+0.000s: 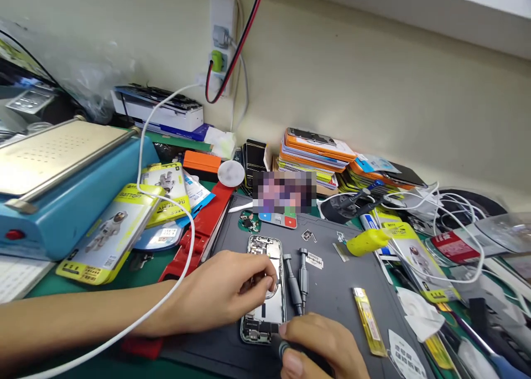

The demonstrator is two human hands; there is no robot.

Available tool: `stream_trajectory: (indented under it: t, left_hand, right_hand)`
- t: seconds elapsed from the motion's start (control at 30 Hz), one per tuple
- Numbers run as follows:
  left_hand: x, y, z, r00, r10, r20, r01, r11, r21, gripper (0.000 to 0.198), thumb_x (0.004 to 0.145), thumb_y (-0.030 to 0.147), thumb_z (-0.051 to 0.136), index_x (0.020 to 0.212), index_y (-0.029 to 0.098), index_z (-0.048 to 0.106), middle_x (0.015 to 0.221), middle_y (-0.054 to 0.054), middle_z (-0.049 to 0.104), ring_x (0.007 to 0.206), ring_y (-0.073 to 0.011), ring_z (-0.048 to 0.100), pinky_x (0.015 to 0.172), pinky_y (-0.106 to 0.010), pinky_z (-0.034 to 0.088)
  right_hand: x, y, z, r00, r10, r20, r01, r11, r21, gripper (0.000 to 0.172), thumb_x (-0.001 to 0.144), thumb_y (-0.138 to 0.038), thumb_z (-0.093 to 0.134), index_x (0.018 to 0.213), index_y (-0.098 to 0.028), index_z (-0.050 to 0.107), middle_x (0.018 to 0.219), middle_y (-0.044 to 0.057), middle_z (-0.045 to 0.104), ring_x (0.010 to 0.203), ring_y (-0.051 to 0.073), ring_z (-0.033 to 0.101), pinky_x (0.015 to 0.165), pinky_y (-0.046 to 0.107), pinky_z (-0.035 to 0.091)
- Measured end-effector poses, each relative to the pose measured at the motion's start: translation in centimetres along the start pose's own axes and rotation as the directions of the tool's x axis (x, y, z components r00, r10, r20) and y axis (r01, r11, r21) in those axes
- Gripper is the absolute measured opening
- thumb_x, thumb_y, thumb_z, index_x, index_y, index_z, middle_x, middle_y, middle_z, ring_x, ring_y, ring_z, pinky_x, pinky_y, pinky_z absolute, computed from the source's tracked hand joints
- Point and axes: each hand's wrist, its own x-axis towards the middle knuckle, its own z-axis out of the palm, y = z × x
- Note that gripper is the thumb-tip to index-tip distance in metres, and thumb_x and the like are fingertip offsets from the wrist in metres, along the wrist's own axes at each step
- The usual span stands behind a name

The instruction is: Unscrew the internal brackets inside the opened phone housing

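An opened phone frame [265, 282] lies on a dark grey work mat [340, 290], its insides exposed. My left hand [224, 293] rests on the phone's left side, fingers curled and pressed on the frame. My right hand [321, 348] sits at the phone's lower end, fingers closed round a dark tool handle [286, 348], apparently a screwdriver whose tip is hidden. Two grey screwdrivers [298, 282] lie just right of the phone.
A white cable [182, 257] crosses my left forearm. A blue machine [53, 185] stands at left, yellow packets [112, 232] beside it. A yellow lighter [368, 321], a yellow-handled tool [367, 242], stacked phone cases [315, 157] and tangled cables [448, 213] crowd the right.
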Motion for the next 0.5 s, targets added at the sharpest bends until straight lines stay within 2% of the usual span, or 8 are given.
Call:
stream_trajectory:
  t: [0.07, 0.17, 0.27, 0.3, 0.37, 0.43, 0.5]
  left_hand:
    - [-0.2, -0.1, 0.4, 0.992, 0.107, -0.06, -0.099, 0.988, 0.121, 0.014, 0.104, 0.015, 0.052, 0.098, 0.022, 0.063, 0.079, 0.004, 0.068, 0.063, -0.0119, 0.058, 0.059, -0.022, 0.038]
    - [-0.1, -0.4, 0.8, 0.975, 0.216, -0.05, -0.203, 0.96, 0.193, 0.011, 0.097, 0.014, 0.053, 0.093, 0.023, 0.057, 0.077, 0.004, 0.068, 0.06, -0.0134, 0.058, 0.059, -0.026, 0.035]
    - [-0.3, -0.5, 1.2, 0.949, 0.314, -0.033, -0.295, 0.918, 0.265, 0.008, 0.094, 0.018, 0.053, 0.089, 0.024, 0.051, 0.068, 0.004, 0.064, 0.053, -0.015, 0.054, 0.055, -0.031, 0.031]
    - [-0.7, -0.2, 1.3, 0.945, 0.324, -0.05, -0.296, 0.91, 0.29, 0.01, 0.094, 0.019, 0.052, 0.087, 0.024, 0.049, 0.064, 0.004, 0.061, 0.05, -0.0153, 0.052, 0.053, -0.032, 0.029]
    - [-2.2, 0.8, 1.7, 0.943, 0.313, -0.117, -0.26, 0.907, 0.332, 0.014, 0.098, 0.019, 0.046, 0.086, 0.025, 0.046, 0.061, 0.004, 0.058, 0.046, -0.0153, 0.048, 0.05, -0.034, 0.028]
    - [-4.6, 2.3, 2.2, 0.94, 0.278, -0.198, -0.197, 0.916, 0.351, 0.021, 0.104, 0.018, 0.039, 0.085, 0.024, 0.047, 0.063, 0.002, 0.06, 0.048, -0.0149, 0.052, 0.05, -0.033, 0.036]
    - [-7.5, 3.8, 2.4, 0.932, 0.25, -0.261, -0.147, 0.921, 0.36, 0.03, 0.11, 0.018, 0.037, 0.083, 0.022, 0.051, 0.063, 0.002, 0.061, 0.053, -0.0137, 0.059, 0.052, -0.026, 0.046]
  right_hand:
    - [-0.8, 0.5, -0.2, 1.0, -0.011, 0.009, 0.011, 0.999, 0.044, 0.064, 0.087, -0.057, 0.088, 0.144, -0.033, 0.072, 0.112, 0.013, 0.084, 0.094, 0.031, 0.084, 0.075, 0.042, 0.073]
    - [-1.6, 1.1, -0.5, 0.999, -0.027, 0.018, 0.025, 0.996, 0.089, 0.058, 0.091, -0.053, 0.085, 0.143, -0.031, 0.072, 0.111, 0.013, 0.085, 0.094, 0.03, 0.084, 0.077, 0.041, 0.073]
    - [-1.3, 1.2, -0.9, 0.999, -0.032, 0.007, 0.031, 0.991, 0.131, 0.042, 0.095, -0.047, 0.083, 0.132, -0.03, 0.078, 0.105, 0.01, 0.085, 0.091, 0.028, 0.084, 0.079, 0.038, 0.073]
    - [-1.1, 1.1, -1.1, 1.0, -0.018, -0.005, 0.019, 0.99, 0.141, 0.037, 0.096, -0.045, 0.081, 0.131, -0.031, 0.078, 0.104, 0.009, 0.085, 0.092, 0.027, 0.084, 0.08, 0.037, 0.072]
    - [-0.5, 0.8, -1.2, 0.997, 0.059, -0.043, -0.051, 0.986, 0.159, 0.04, 0.104, -0.038, 0.073, 0.143, -0.032, 0.072, 0.102, 0.007, 0.083, 0.087, 0.023, 0.083, 0.076, 0.032, 0.071]
    - [0.2, 0.4, -1.4, 0.978, 0.185, -0.099, -0.165, 0.969, 0.182, 0.051, 0.111, -0.035, 0.061, 0.161, -0.033, 0.055, 0.1, 0.006, 0.08, 0.079, 0.019, 0.079, 0.064, 0.025, 0.067]
    - [0.9, 0.0, -1.5, 0.941, 0.302, -0.155, -0.267, 0.94, 0.212, 0.055, 0.114, -0.037, 0.053, 0.169, -0.032, 0.043, 0.099, 0.005, 0.076, 0.073, 0.017, 0.073, 0.056, 0.023, 0.061]
